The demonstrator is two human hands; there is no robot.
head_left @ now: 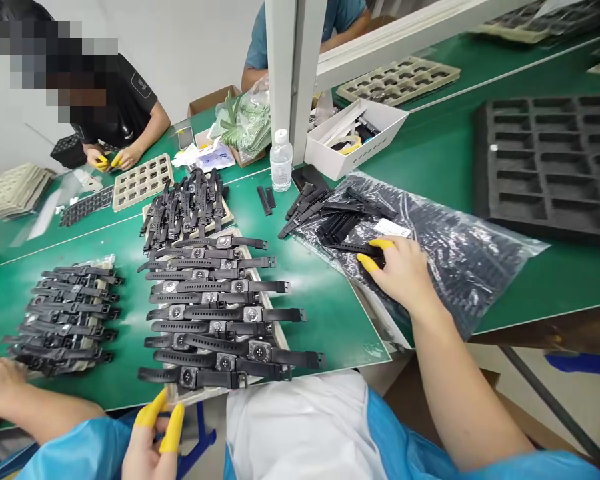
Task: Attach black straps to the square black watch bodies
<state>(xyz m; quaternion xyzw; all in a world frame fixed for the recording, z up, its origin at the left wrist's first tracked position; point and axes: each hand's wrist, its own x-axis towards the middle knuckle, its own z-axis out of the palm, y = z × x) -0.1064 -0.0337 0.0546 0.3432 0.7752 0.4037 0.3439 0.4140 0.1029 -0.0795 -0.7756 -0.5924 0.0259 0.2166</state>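
Observation:
My right hand [405, 272], with yellow finger cots on thumb and finger, pinches the end of a black watch strap [353, 247]. That strap lies by a pile of loose black straps [343, 223] on a clear plastic bag [473, 267] filled with more straps. Close to the front edge, my left hand [155, 433], also in yellow finger cots, has its fingers apart and nothing in them. Just above it is the corner of a tray [275, 327] bearing rows of smartwatches [225, 362] with black straps, backs facing up.
A second watch stack [75, 310] stands left, near a co-worker's hand [0, 380]. Farther back are another strap-covered tray [187, 207], a bottle [281, 160], a white box [355, 140] and a post [283, 73]. A black compartment tray [555, 167] lies right. Another person [125, 113] works opposite.

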